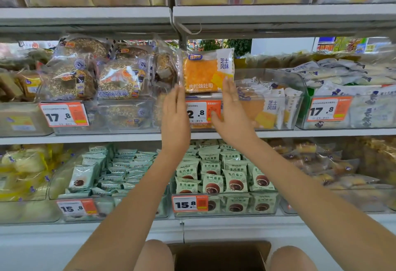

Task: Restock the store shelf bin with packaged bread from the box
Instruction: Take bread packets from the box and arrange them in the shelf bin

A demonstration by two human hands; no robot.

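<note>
An orange and white packet of toast bread (205,71) stands upright at the left front of the clear plastic shelf bin (300,84) on the middle shelf. My left hand (174,112) has straight fingers, its tips by the packet's lower left corner. My right hand (232,112) also has straight fingers, which touch the packet's lower right edge. More of the same packets (267,107) lie flat in the bin to the right. The brown cardboard box (220,253) sits on the floor between my knees, its inside dark.
Neighbouring bins hold seeded bagel packs (94,77) on the left and white bread packs (347,82) on the right. Green snack packets (222,176) fill the shelf below. An orange price tag (202,112) hangs on the bin front. A shelf edge (278,22) runs overhead.
</note>
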